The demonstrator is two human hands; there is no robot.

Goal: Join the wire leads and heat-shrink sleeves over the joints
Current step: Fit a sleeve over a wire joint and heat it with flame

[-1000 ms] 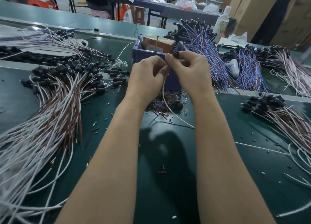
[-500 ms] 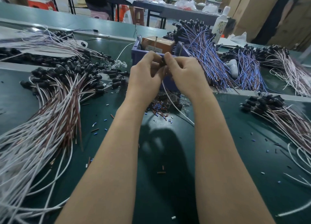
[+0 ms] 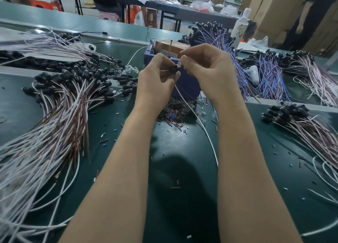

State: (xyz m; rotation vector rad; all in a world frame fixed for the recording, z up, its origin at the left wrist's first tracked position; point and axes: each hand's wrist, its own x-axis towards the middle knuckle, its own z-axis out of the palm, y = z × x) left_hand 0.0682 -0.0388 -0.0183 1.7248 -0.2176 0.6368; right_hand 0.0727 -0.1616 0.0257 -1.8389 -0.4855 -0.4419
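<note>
Both hands are raised over the middle of the green mat in front of a blue bin. My left hand [image 3: 158, 76] pinches a small black round holder [image 3: 174, 68] with a white and a brown wire lead [image 3: 199, 124] trailing down from it to the mat. My right hand [image 3: 210, 69] pinches a small clear bulb-like part [image 3: 178, 64] right against the holder's face. A heap of short brown and blue sleeve pieces [image 3: 173, 117] lies on the mat below the hands.
A big fan of brown and white wires with black ends [image 3: 60, 103] covers the left. Another such bundle [image 3: 300, 122] lies at the right, blue and purple bundles [image 3: 228, 49] behind. The blue bin [image 3: 184, 85] holds an orange box [image 3: 170, 48]. A white bottle [image 3: 239, 28] stands behind.
The hands have drawn slightly apart, so the black holder and the clear part now show between the fingertips. The trailing lead has swung a little.
</note>
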